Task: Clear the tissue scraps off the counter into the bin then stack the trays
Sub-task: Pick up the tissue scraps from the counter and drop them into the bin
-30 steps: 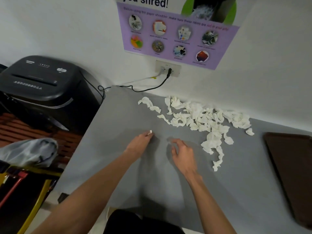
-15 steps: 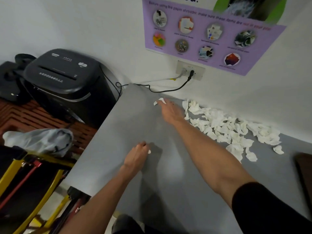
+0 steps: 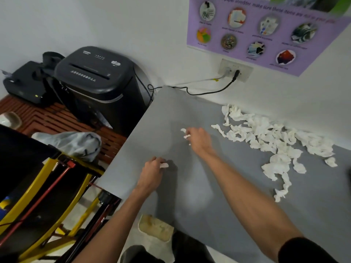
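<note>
Pinching a scrap (image 3: 164, 165), left hand (image 3: 152, 169) rests near counter (image 3: 197, 198) edge.

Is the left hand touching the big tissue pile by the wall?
Apart. The head view shows bare grey counter and the right hand lying between the left hand and the tissue pile; the left hand pinches only a small separate scrap.

Crumpled white tissue scraps (image 3: 266, 133) sprawl on the grey counter (image 3: 190, 196) by the wall, one bit (image 3: 164, 165) pinched in my left fingers (image 3: 158, 161), another bit (image 3: 186, 136) in my right fingers (image 3: 194, 132).
</note>
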`<state>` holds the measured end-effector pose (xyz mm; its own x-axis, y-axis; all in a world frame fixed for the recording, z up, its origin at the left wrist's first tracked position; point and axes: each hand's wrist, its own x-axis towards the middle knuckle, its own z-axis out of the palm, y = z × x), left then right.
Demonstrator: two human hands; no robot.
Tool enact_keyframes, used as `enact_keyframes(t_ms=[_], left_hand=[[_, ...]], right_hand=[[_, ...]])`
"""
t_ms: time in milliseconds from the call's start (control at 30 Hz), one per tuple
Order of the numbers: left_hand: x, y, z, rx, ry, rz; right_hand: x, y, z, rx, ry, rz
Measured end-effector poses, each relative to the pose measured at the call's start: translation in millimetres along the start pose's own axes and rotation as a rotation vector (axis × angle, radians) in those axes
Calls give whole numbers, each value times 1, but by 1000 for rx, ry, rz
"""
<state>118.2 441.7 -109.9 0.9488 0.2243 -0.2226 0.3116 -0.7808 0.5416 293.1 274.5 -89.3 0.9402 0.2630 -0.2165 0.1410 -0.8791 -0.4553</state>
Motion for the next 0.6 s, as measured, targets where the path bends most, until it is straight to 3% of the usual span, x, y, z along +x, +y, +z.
enact_keyframes(t_ms=[167, 400, 600], left_hand=[[-37, -33, -22, -111, 9, 39], [-121, -80, -54, -202, -22, 120], [-207, -120, -64, -341, -126, 89]], right_hand=[[-102, -19, 31, 394, 93, 82], [-253, -56, 85, 601, 204, 268], [-362, -90, 126, 940, 247, 381]])
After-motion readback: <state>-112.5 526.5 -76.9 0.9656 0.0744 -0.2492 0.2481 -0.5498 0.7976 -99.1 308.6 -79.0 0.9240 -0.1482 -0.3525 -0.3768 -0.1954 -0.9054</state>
